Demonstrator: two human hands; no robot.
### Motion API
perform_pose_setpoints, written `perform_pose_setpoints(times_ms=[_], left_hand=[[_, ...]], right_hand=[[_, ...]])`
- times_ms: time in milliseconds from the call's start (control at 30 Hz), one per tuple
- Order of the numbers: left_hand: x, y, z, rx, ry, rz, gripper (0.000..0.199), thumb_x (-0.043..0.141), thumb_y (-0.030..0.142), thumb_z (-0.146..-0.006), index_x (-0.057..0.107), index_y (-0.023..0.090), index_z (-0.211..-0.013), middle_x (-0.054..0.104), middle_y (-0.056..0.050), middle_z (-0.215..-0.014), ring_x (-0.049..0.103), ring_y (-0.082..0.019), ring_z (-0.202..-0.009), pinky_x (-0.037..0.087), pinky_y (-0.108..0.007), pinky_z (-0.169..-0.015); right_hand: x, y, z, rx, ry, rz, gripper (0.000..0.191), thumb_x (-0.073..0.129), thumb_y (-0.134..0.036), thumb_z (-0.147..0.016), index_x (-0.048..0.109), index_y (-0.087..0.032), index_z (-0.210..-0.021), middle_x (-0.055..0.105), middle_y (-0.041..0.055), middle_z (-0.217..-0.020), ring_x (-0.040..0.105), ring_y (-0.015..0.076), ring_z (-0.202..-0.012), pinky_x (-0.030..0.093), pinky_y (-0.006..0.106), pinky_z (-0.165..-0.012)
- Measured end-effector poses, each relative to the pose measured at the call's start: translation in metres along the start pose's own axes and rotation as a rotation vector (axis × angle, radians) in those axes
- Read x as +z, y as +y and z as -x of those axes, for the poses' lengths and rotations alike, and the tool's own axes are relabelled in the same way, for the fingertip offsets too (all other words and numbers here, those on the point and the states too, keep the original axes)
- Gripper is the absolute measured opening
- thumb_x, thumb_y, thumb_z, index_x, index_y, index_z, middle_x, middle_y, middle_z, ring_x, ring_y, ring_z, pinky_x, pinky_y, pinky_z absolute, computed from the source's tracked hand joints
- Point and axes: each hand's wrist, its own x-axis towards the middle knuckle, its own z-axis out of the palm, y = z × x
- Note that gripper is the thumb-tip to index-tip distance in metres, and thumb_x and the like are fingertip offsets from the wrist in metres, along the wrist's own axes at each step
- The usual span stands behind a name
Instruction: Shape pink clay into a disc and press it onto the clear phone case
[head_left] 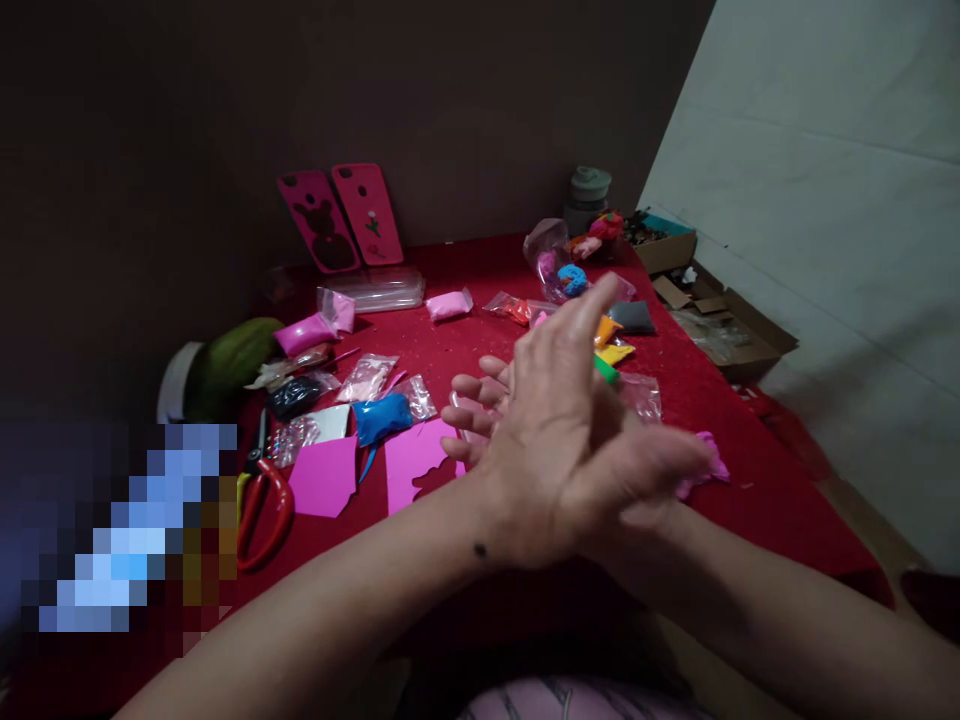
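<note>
My left hand (pixel 551 430) lies across my right hand (pixel 472 405), palm against palm, above the table. Its fingers stretch up and away, and the thumb sticks out to the right. Beneath it, the right hand's fingertips show spread on the left side; most of that palm is covered. Whether anything lies between the palms is hidden. Just beyond the hands are a green piece (pixel 604 369), a yellow piece (pixel 616 354) and an orange packet (pixel 606 331). A pink clay-like lump (pixel 712 458) is partly behind the left thumb. Pink sheets (pixel 324 478) with cut edges lie left of the hands.
Red-handled scissors (pixel 266 510) and a blue packet (pixel 382 415) lie on the red tablecloth (pixel 780 510). Two pink phone cases (pixel 367 215) lean against the back wall. A lidded bottle (pixel 589 195) stands at the back right. Cardboard boxes (pixel 739 325) sit beyond the right edge.
</note>
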Motion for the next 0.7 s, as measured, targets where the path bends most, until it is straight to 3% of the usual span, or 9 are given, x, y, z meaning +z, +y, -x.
perform_pose_setpoints(times_ms=[100,200,267,367,467,533,600,700], left_hand=[[-0.013,-0.009,-0.006,-0.095,0.112,0.179,0.052,0.023,0.051,-0.1,0.037,0.022,-0.141,0.051,-0.008,-0.144,0.047,-0.023,-0.134,0.04,-0.042,-0.112],[-0.029,-0.013,-0.005,-0.105,0.056,-0.04,0.035,0.038,0.036,-0.1,0.053,0.018,-0.127,0.062,-0.009,-0.129,0.056,-0.023,-0.123,0.048,-0.036,-0.103],[-0.034,-0.017,0.001,0.045,-0.085,-0.301,0.04,0.047,0.033,-0.097,0.053,0.011,-0.13,0.057,-0.015,-0.135,0.05,-0.028,-0.128,0.043,-0.043,-0.108],[-0.029,-0.027,0.016,0.241,-0.227,-0.51,0.051,0.045,0.032,-0.098,0.043,0.001,-0.138,0.043,-0.026,-0.147,0.038,-0.032,-0.139,0.035,-0.052,-0.113],[-0.021,-0.037,0.028,0.322,-0.228,-0.482,0.045,0.043,0.027,-0.099,0.046,0.0,-0.134,0.047,-0.027,-0.144,0.038,-0.029,-0.14,0.036,-0.049,-0.113],[-0.02,-0.037,0.032,0.355,-0.184,-0.406,0.037,0.05,0.026,-0.096,0.055,0.004,-0.126,0.057,-0.023,-0.134,0.046,-0.025,-0.132,0.039,-0.043,-0.111],[-0.024,-0.033,0.033,0.279,-0.118,-0.285,0.028,0.058,0.028,-0.092,0.064,0.011,-0.113,0.065,-0.015,-0.117,0.057,-0.021,-0.116,0.046,-0.036,-0.101],[-0.033,-0.025,0.028,-0.039,-0.011,-0.063,0.018,0.062,0.029,-0.09,0.072,0.022,-0.103,0.067,-0.004,-0.094,0.061,-0.016,-0.09,0.051,-0.029,-0.083]], right_hand=[[-0.01,-0.015,0.004,0.092,-0.011,-0.357,0.066,0.012,-0.065,-0.094,0.056,-0.022,-0.12,0.066,0.0082,-0.116,0.061,0.0214,-0.112,0.053,0.039,-0.094],[-0.011,-0.023,0.005,0.184,0.023,-0.592,0.06,0.019,-0.065,-0.096,0.06,-0.021,-0.104,0.07,0.0072,-0.096,0.066,0.0201,-0.099,0.056,0.034,-0.084],[-0.012,-0.027,0.004,0.188,0.065,-0.632,0.059,0.02,-0.066,-0.096,0.059,-0.021,-0.1,0.069,0.0064,-0.089,0.067,0.0201,-0.092,0.058,0.034,-0.077],[-0.015,-0.031,0.001,0.182,0.135,-0.612,0.056,0.024,-0.064,-0.097,0.055,-0.019,-0.111,0.068,0.0087,-0.097,0.067,0.0212,-0.095,0.057,0.038,-0.082],[-0.021,-0.033,-0.003,0.156,0.159,-0.566,0.055,0.028,-0.06,-0.098,0.048,-0.016,-0.124,0.065,0.0134,-0.108,0.065,0.0244,-0.103,0.052,0.047,-0.092],[-0.024,-0.034,-0.005,0.134,0.133,-0.541,0.055,0.029,-0.059,-0.098,0.046,-0.015,-0.127,0.064,0.0147,-0.112,0.064,0.0253,-0.104,0.05,0.049,-0.094],[-0.027,-0.034,-0.006,0.122,0.1,-0.506,0.055,0.032,-0.059,-0.096,0.049,-0.015,-0.124,0.063,0.0145,-0.114,0.064,0.0249,-0.104,0.049,0.047,-0.097],[-0.033,-0.034,-0.004,0.017,0.109,-0.359,0.043,0.045,-0.05,-0.092,0.059,-0.014,-0.112,0.062,0.0125,-0.114,0.062,0.0228,-0.106,0.047,0.04,-0.1]])
